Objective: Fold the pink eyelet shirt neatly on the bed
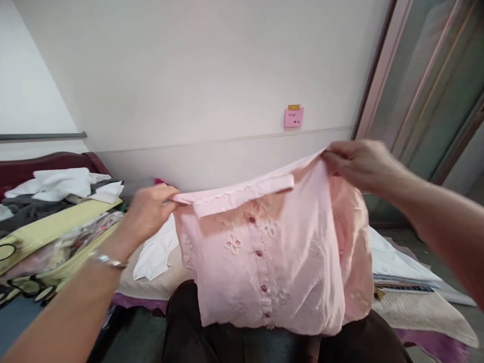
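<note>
A pink blouse with embroidered flowers and a row of dark pink buttons hangs stretched between my hands. On the left, my left hand pinches one top corner of the cloth between thumb and fingers. Higher up on the right, my right hand grips the other corner. A narrow folded band lies along the upper edge, its loose end sticking out toward the right. The blouse's lower part drops in front of my knees, and one side falls in folds below my right hand.
A quilted cover with a purple edge lies behind, bearing a stack of folded cloth at right and a white cloth at left. Yellow bags and garments pile up far left. A pink note is taped to the wall.
</note>
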`<state>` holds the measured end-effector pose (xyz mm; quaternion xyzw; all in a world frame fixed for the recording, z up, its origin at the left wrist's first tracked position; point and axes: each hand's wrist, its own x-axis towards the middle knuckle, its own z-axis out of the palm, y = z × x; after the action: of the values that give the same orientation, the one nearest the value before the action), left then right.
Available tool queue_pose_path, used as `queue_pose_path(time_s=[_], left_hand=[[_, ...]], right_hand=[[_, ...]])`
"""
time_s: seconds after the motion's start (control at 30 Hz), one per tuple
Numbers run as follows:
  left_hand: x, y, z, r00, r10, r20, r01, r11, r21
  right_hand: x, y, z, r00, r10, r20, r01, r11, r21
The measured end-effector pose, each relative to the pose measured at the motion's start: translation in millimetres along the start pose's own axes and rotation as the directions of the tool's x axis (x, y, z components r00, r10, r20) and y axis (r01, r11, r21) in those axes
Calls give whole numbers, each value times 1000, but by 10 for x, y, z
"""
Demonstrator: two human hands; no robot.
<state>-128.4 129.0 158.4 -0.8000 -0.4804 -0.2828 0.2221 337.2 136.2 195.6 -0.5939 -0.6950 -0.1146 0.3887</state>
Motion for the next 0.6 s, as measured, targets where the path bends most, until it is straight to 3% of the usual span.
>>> queue_pose_path(time_s=[0.03,0.1,0.17,0.2,0.27,0.33,0.43,0.5,0.6], left_hand=[[74,-69,273,996,-27,84,26,1000,15],[294,-179,746,982,-121,144,108,990,90],[628,-265,1025,974,-200,104,183,972,149],[832,-308,1076,972,-223,72,209,965,160],[1273,-403,1024,968,-250,-5,247,954,169],[1673,-494,851,962,-260,-86,271,946,175],[1966,-534,605,930,-238,-279,295,938,183],[1865,-464,555,903,-188,-387,271,947,174],[1322,-280,708,884,-157,-440,236,963,131]], right_hand=[[96,91,200,999,-4,32,5,998,-58],[332,242,566,999,-12,48,19,989,-149],[641,332,802,999,-38,30,42,983,-176],[820,350,852,998,-58,-8,56,982,-181],[1189,336,814,989,-91,-115,69,980,-189],[1494,276,646,969,-105,-224,64,980,-186],[1645,180,355,927,-120,-357,77,988,-132],[1484,160,264,898,-134,-419,104,990,-96],[937,231,394,885,-156,-439,131,988,-86]])
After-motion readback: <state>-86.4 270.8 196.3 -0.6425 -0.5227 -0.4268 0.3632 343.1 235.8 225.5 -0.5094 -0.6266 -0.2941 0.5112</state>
